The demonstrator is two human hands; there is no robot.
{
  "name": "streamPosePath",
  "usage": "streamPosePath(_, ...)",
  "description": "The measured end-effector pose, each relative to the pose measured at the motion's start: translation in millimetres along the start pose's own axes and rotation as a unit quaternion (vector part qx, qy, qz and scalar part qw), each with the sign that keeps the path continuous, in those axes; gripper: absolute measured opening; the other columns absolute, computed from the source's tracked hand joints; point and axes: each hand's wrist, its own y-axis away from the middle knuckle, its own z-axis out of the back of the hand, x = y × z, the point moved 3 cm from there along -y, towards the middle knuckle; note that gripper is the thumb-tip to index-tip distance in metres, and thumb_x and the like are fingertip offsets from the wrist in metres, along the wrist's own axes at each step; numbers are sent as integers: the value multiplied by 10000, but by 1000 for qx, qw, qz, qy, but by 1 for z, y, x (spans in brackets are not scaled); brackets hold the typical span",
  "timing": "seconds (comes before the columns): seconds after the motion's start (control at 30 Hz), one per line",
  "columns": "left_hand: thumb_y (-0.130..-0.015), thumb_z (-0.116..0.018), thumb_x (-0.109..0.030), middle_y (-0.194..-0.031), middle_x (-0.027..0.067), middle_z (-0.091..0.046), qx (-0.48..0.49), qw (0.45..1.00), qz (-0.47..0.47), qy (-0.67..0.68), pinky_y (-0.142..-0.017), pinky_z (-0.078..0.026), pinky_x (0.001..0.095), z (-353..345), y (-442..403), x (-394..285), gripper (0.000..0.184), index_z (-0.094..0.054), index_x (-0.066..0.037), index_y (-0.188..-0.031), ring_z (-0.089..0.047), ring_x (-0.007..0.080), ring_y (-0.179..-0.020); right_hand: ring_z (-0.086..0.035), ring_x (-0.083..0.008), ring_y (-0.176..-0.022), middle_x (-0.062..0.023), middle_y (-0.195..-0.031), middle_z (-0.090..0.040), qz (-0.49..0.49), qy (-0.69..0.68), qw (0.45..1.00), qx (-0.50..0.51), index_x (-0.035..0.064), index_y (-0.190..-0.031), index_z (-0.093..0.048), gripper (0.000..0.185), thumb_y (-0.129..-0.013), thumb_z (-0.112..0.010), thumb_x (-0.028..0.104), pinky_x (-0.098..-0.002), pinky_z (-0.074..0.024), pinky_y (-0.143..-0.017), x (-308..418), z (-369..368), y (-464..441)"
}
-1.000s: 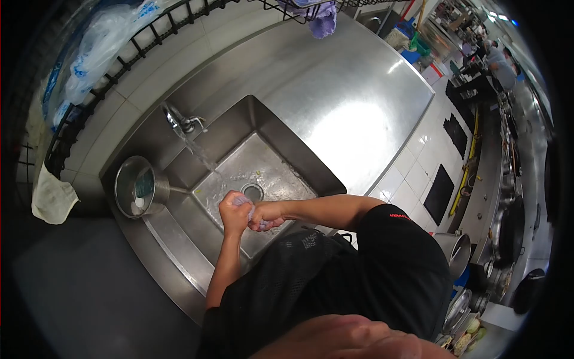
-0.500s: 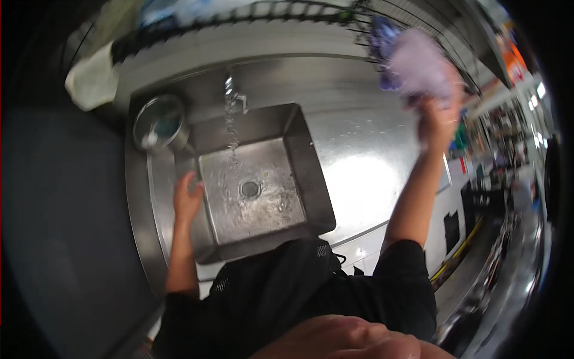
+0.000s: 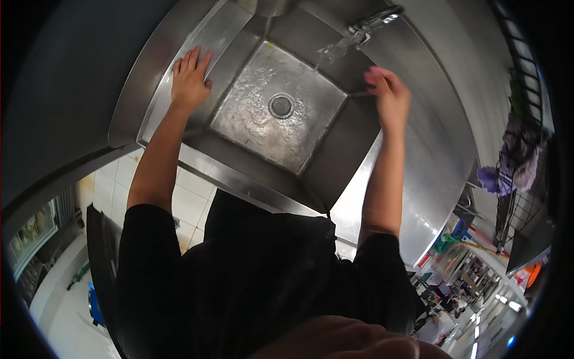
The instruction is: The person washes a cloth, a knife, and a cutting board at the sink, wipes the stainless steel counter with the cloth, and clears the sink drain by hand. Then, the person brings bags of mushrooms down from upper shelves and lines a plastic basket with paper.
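My left hand [image 3: 190, 81] lies on the left rim of the metal sink [image 3: 335, 143], fingers stretched out and holding nothing. Over the sink's right wall hovers my right hand [image 3: 390, 96], its fingers loosely bent and nothing visible in them. Just above it, the faucet [image 3: 365, 30] pours a stream of water [image 3: 338, 49] into the basin. Water ripples over the bottom around the round drain [image 3: 281, 106]. Purple cloths [image 3: 515, 158] hang on the wire rack [image 3: 531, 78] at the far right, apart from both hands.
A metal pot [image 3: 263, 5] stands at the sink's top edge, partly cut off. The steel drainboard [image 3: 427, 143] extends to the right. A dark panel [image 3: 66, 78] borders the left side. White floor tiles [image 3: 194, 185] show below the sink's front edge.
My right hand has let go of the purple cloth at the rack and come down to the sink. My left hand now rests flat on the rim. The view has turned.
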Motion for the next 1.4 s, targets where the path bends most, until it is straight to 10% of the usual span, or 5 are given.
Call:
streamPosePath(0.4, -707, -677, -165, -1419, 43, -283, -29, 998, 15, 51, -1088, -176, 414, -4, 0, 6, 732, -351, -271, -1354, -250, 216, -1311, -571, -240, -799, -114, -842, -611, -109, -639, 749, 133, 4, -989, -547, 384, -862, -486, 361, -387, -463, -715, -125, -32, -152)
streamPosePath(0.57, -665, -734, -189, -1416, 35, -314, -28, 998, 11, 49, -1068, -203, 421, -3, 0, 3, 775, -377, -270, -1349, -296, 236, -1294, -510, -332, -1111, -190, -1144, -553, -221, 81, 955, 181, -48, -1189, -484, 563, -824, -555, 375, -422, -388, -948, -312, -84, -81)
streamPosePath(0.67, -725, -664, -161, -1454, 137, -201, 94, 992, 38, 71, -1107, -128, 462, 17, -3, -6, 762, -288, -187, -1387, -180, 305, -1343, -374, -396, -1230, -252, -1347, -355, -146, 535, 780, 290, -71, -1328, -297, 768, -786, -597, 383, -432, -315, -1031, -409, -95, -57)
streamPosePath(1.23, -619, -734, -118, -1399, 151, -302, 41, 997, 36, 63, -1069, -212, 452, 10, -3, -10, 781, -406, -158, -1327, -264, 329, -1297, -544, -255, -517, -126, -627, -599, -612, -65, 781, -111, -4, -763, -633, 162, -787, -516, 105, -347, -463, -524, -454, -204, 146)
streamPosePath(1.4, -605, -735, -120, -1391, 159, -311, 25, 997, 20, 65, -1059, -224, 451, 10, -4, -10, 775, -423, -151, -1313, -283, 340, -1283, -545, -141, -560, -74, -668, -610, -190, 36, 974, -119, 16, -757, -631, 125, -793, -552, 107, -312, -468, -527, -417, -216, 11)
